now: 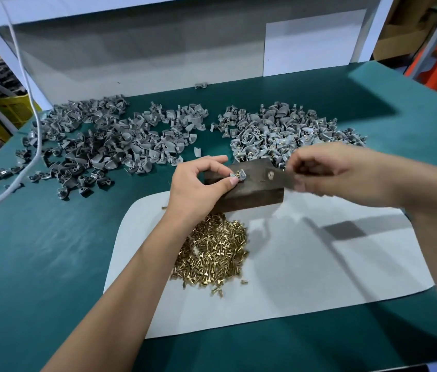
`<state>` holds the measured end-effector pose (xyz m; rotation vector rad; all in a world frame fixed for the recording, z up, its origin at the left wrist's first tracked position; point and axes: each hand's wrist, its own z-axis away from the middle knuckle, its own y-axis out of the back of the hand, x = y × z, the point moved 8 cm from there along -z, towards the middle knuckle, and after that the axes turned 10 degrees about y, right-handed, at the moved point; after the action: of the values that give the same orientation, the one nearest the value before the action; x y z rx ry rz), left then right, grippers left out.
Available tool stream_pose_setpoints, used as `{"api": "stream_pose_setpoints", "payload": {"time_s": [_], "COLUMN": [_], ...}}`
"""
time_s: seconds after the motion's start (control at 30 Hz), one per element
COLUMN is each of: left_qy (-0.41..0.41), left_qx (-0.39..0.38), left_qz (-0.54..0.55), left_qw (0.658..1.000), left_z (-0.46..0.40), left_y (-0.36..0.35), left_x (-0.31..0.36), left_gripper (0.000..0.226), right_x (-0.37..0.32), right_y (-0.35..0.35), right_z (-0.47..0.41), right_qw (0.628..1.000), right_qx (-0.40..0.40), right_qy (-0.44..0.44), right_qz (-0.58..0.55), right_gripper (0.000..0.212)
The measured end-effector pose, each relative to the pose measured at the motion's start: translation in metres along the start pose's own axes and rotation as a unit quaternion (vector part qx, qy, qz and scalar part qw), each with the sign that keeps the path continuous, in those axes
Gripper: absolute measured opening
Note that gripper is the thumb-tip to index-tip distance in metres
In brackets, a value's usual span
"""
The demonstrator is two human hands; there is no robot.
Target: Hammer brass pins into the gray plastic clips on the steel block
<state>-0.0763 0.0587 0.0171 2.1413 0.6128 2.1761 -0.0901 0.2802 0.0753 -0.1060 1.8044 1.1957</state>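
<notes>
A dark steel block lies at the far edge of a white mat. On top of the block sits a gray plastic clip with a brass pin standing in it. My left hand pinches this clip between thumb and forefinger. My right hand is blurred above the block's right end and grips a dark hammer, whose head hangs just right of the clip. A heap of loose brass pins lies on the mat below the block.
Empty gray clips are spread in a wide pile across the green table at the left and middle. A second pile of clips with brass pins lies at the back right. A white cable crosses the left side.
</notes>
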Motion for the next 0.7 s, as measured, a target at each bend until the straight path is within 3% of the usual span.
{"api": "stream_pose_setpoints", "payload": {"time_s": [0.07,0.2,0.27,0.4,0.43,0.53,0.6,0.7], "left_qy": [0.000,-0.001,0.002,0.009,0.011,0.018,0.018,0.020], "left_qx": [-0.004,-0.005,-0.005,-0.008,-0.009,-0.012,-0.008,-0.009], "left_qz": [-0.007,-0.009,-0.005,-0.006,-0.005,0.002,-0.004,-0.012], "left_qw": [1.000,1.000,1.000,1.000,1.000,1.000,1.000,1.000], "left_z": [0.000,0.000,0.000,-0.001,-0.001,-0.001,-0.001,-0.001], "left_y": [-0.001,-0.001,-0.001,-0.001,-0.001,-0.002,-0.001,-0.001], "left_x": [0.000,0.000,0.000,0.000,-0.001,-0.001,0.000,0.000], "left_gripper": [0.010,0.009,0.009,0.007,0.008,0.009,0.010,0.012], "right_x": [-0.006,-0.019,-0.025,-0.044,-0.044,-0.019,-0.014,-0.027], "right_y": [0.003,-0.007,-0.005,0.008,0.004,-0.017,-0.009,0.013], "right_z": [-0.012,-0.032,-0.035,-0.034,-0.037,-0.043,-0.042,-0.038], "right_qw": [0.998,0.978,0.972,0.944,0.941,0.950,0.942,0.941], "right_qx": [0.064,0.116,0.124,0.229,0.223,0.108,0.084,0.159], "right_qy": [0.008,0.015,0.032,0.112,0.109,0.006,-0.024,0.016], "right_qz": [0.012,0.173,0.198,0.212,0.232,0.291,0.325,0.298], "right_gripper": [0.020,0.033,0.035,0.028,0.028,0.025,0.030,0.029]}}
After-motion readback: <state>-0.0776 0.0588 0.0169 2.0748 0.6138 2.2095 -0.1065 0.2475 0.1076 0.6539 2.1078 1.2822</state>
